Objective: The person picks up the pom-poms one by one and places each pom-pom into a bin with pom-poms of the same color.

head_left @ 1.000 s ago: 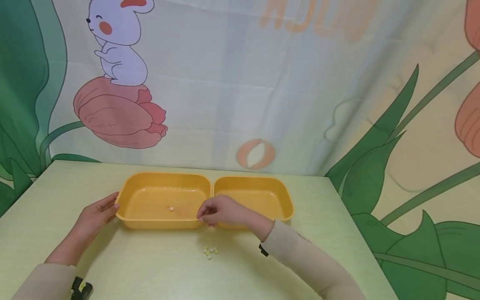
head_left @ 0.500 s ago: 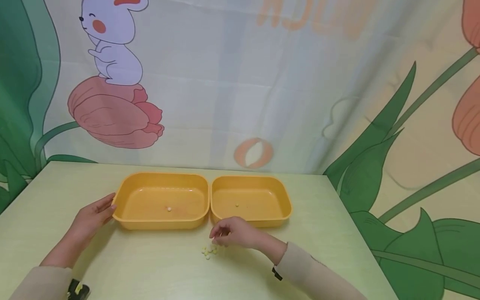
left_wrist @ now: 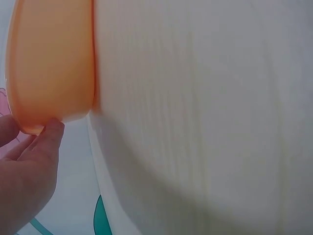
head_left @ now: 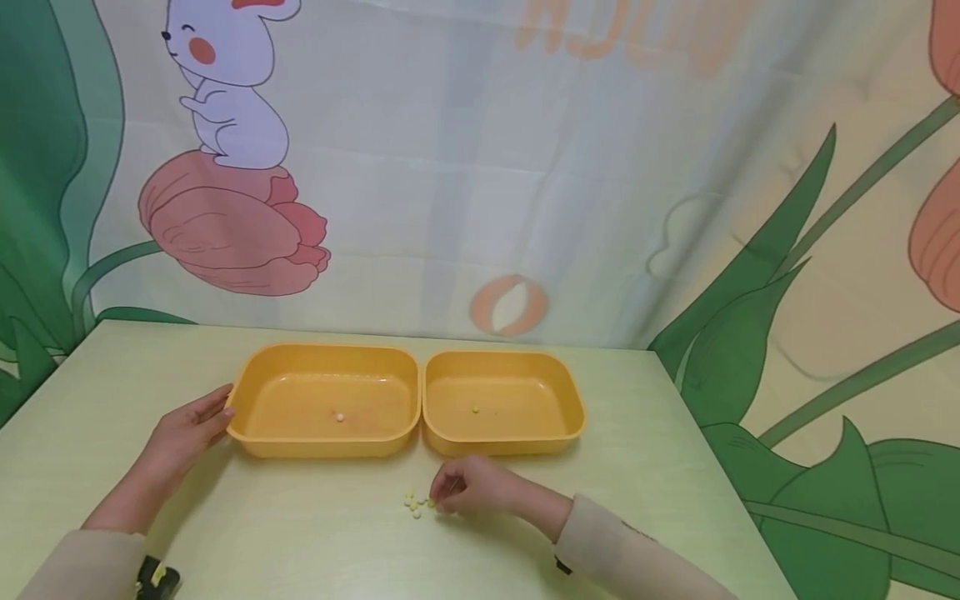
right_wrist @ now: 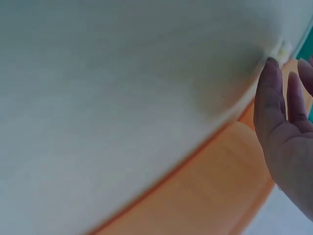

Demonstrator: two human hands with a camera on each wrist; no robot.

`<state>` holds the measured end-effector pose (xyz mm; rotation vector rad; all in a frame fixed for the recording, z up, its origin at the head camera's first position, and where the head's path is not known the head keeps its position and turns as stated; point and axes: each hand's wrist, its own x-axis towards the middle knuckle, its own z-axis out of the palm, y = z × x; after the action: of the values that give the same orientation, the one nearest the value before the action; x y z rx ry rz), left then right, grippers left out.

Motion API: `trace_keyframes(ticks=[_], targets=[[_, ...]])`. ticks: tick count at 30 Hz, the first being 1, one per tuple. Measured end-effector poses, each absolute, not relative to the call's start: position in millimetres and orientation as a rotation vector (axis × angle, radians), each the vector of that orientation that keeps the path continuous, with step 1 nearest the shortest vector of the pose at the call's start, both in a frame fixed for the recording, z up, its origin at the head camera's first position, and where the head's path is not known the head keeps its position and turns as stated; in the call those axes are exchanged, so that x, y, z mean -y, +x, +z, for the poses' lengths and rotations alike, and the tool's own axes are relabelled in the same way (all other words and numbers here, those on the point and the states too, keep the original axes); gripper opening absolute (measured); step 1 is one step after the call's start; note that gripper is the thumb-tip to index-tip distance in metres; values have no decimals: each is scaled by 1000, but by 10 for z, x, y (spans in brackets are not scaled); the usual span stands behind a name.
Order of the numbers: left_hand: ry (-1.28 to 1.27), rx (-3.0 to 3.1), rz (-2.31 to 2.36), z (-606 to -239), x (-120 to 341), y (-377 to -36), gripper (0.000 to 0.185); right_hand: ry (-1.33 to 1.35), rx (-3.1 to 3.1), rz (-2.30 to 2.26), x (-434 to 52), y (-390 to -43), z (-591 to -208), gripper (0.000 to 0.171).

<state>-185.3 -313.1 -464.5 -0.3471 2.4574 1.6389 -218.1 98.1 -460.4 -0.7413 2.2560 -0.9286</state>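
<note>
Two orange trays stand side by side on the pale green table (head_left: 300,542). The left tray (head_left: 247,417) holds one small white bead (head_left: 340,417); the right tray (head_left: 562,417) holds one bead (head_left: 475,409). A small cluster of pale beads (head_left: 415,503) lies on the table in front of the trays. My right hand (head_left: 442,498) is low over the cluster's right edge, fingers curled, fingertips pinching at a bead; the pinch itself is hidden. My left hand (head_left: 187,429) rests with straight fingers against the left tray's outer end, as the left wrist view shows at the tray corner (left_wrist: 49,58).
A printed cloth backdrop with a rabbit (head_left: 232,83) hangs right behind the table's far edge. The table's right edge runs close past the right tray. A black and yellow strap (head_left: 161,577) sits on my left sleeve.
My right hand has come back from above the trays to the bead cluster and lowered onto it. A bead now lies in the right tray. The left hand has stayed put.
</note>
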Motion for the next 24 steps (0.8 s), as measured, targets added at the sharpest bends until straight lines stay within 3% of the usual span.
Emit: trace_keyframes(ticks=[15, 24], targets=[[-338, -2466, 1654, -4661, 3135, -1851, 64, -701, -2308, -944, -946, -2166, -4730, 11], [-348, -2463, 1644, -4665, 3119, -1869, 64, -816, -2405, -846, -927, -2135, -4725, 9]])
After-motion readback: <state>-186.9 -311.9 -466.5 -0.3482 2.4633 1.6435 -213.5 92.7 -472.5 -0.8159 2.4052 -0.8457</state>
